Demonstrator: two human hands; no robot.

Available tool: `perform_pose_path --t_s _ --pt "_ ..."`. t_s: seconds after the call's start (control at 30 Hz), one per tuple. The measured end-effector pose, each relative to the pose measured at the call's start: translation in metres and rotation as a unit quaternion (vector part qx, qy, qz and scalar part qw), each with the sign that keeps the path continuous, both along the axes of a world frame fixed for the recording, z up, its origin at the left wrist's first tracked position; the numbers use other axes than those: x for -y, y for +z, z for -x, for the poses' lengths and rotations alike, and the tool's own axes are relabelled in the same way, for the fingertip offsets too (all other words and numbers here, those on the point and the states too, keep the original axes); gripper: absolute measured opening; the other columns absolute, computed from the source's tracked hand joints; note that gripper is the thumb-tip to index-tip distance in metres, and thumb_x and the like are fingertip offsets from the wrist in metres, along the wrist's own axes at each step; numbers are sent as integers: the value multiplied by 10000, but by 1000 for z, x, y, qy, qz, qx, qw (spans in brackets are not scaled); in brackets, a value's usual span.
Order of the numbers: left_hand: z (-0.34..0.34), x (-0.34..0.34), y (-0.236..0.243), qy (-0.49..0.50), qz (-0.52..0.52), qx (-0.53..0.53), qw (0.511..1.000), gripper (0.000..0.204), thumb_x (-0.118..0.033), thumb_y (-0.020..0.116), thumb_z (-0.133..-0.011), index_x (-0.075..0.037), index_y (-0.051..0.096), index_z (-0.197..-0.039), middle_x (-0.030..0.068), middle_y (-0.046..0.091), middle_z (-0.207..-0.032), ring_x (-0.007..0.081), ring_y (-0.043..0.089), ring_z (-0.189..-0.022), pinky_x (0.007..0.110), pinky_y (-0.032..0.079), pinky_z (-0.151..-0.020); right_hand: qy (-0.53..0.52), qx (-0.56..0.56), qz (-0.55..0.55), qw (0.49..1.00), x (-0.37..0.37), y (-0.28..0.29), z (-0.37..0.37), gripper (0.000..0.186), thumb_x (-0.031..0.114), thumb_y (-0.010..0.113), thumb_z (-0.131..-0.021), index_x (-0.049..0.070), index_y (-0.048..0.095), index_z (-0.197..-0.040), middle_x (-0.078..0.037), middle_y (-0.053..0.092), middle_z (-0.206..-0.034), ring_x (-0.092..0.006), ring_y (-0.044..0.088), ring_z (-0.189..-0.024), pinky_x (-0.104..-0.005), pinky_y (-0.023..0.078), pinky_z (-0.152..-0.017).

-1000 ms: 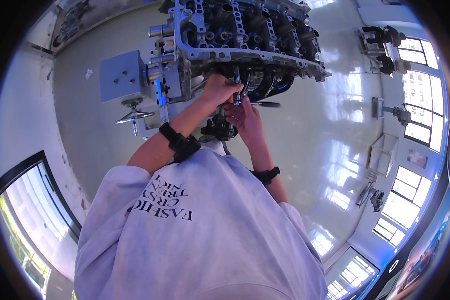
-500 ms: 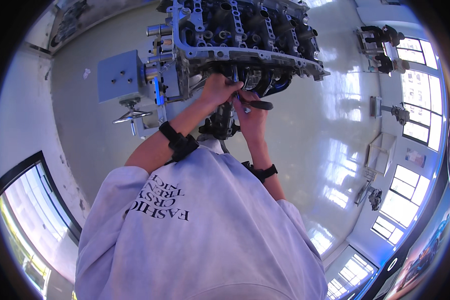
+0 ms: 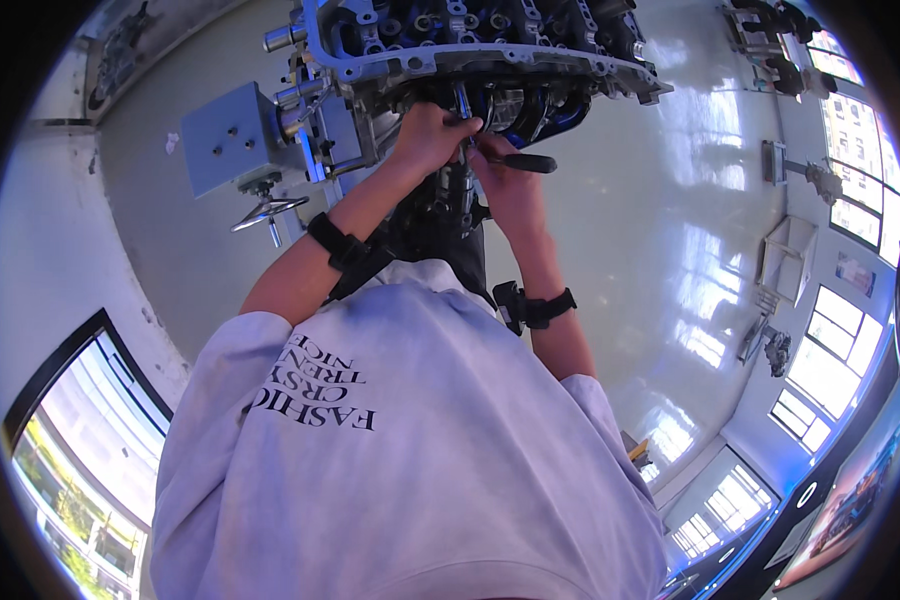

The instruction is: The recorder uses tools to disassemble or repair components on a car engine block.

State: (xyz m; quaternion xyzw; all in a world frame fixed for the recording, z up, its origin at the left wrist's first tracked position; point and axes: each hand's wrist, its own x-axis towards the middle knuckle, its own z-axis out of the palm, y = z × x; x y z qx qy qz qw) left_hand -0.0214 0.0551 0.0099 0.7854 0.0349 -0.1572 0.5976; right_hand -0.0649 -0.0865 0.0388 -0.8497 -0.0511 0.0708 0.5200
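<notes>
An engine block [image 3: 490, 60] with its open cylinder-head side facing up stands in front of me on a stand. Along its near side curve dark manifold pipes [image 3: 550, 115]. At that side my left hand [image 3: 430, 137] is closed, its thumb lying across a slim shiny extension bar [image 3: 462, 100] that runs up to the engine's edge. My right hand [image 3: 511, 192] is closed just right of it on a ratchet wrench, whose black handle [image 3: 530, 162] sticks out to the right. The wrench's head and the bar's far end are hidden.
Left of the engine are the stand's grey box [image 3: 228, 140] and a handwheel [image 3: 268, 212]. A dark engine part [image 3: 440, 205] sits below my hands, close to my body. Along the right wall are a wheeled cart [image 3: 788, 258] and other people [image 3: 785, 50].
The whole view has shifted, so the engine and my hands appear higher in it. Both hands keep their grip, and the black handle still points right.
</notes>
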Motion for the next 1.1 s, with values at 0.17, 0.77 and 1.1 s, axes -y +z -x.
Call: perform_pose_path --t_s 0.17,0.77,1.1 --pt "-1 -1 3 -19 9 -19 1000 394 -348 610 -776 3 648 -601 72 535 -431 152 547 -414 282 437 -471 -7 2 36 999 -1 5 1 239 146 577 -849 -9 556 -1030 -120 609 -812 -172 614 -737 -275 478 -664" --pt "0 -5 13 -17 -14 -37 999 372 -328 625 -786 5 643 -622 58 519 -421 124 548 -407 261 411 -419 -66 -264 -128 954 -6 -5 -9 210 143 594 -773 -36 551 -874 -159 596 -736 -274 605 -689 -341 476 -635" --pt "7 9 13 55 54 -68 995 300 -280 640 -794 3 664 -698 17 543 -500 71 501 -437 224 367 -432 -19 -25 181 983 -9 11 -5 195 123 578 -774 -36 535 -879 -181 582 -732 -371 572 -667 -413 466 -601"
